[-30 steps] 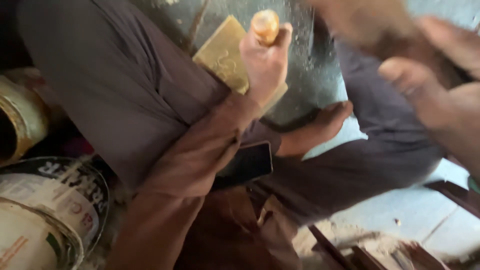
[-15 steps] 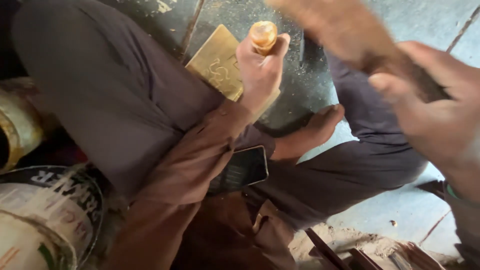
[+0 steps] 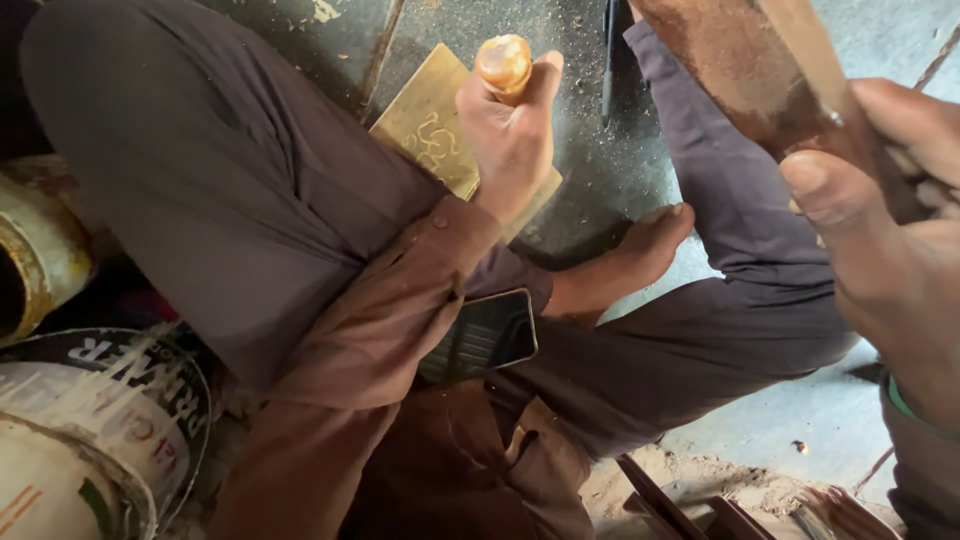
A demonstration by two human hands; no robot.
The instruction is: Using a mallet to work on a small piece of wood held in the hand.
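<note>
Left hand [image 3: 510,140] is wrapped tight around our round-topped wooden tool handle [image 3: 503,62], standing upright on the flat golden brass plate [image 3: 432,130] on the floor. Right hand [image 3: 890,240] clamps a reddish-brown wooden mallet [image 3: 760,70] at two o'clock, well apart. We should keep the handle vertical and strike squarely. Plate lies at nine o'clock beneath the left hand.
</note>
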